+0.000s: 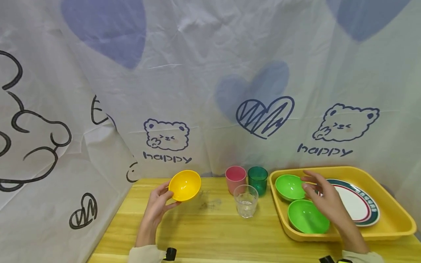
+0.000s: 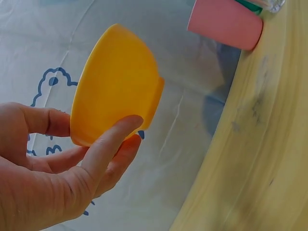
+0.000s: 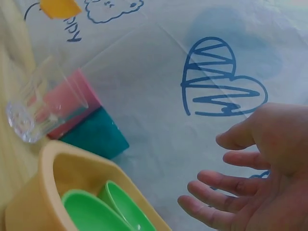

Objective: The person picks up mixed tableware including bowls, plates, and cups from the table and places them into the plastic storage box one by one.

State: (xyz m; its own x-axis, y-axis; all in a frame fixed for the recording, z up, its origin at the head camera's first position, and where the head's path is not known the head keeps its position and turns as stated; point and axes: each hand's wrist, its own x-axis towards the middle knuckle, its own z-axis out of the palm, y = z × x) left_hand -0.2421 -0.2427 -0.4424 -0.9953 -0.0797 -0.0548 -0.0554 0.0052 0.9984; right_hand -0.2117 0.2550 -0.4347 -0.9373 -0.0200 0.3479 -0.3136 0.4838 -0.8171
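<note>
My left hand (image 1: pixel 158 204) grips a small yellow bowl (image 1: pixel 185 185) by its side, thumb on one face and fingers behind. The bowl is held up over the left part of the table, tilted so its inside faces the head camera; its outer wall and foot show in the left wrist view. My right hand (image 1: pixel 323 197) hovers over the yellow tray (image 1: pixel 283 223), fingers apart and holding nothing. Below and beside it are two green bowls, a back one (image 1: pixel 289 187) and a front one (image 1: pixel 308 217), plus a white plate with a green rim (image 1: pixel 350 202).
Left of the tray stand a pink cup (image 1: pixel 235 179), a teal cup (image 1: pixel 258 180) and a clear cup (image 1: pixel 246 201) in front of them. A white cloth (image 1: pixel 204 91) printed with hearts and bears hangs behind the wooden table (image 1: pixel 210 237).
</note>
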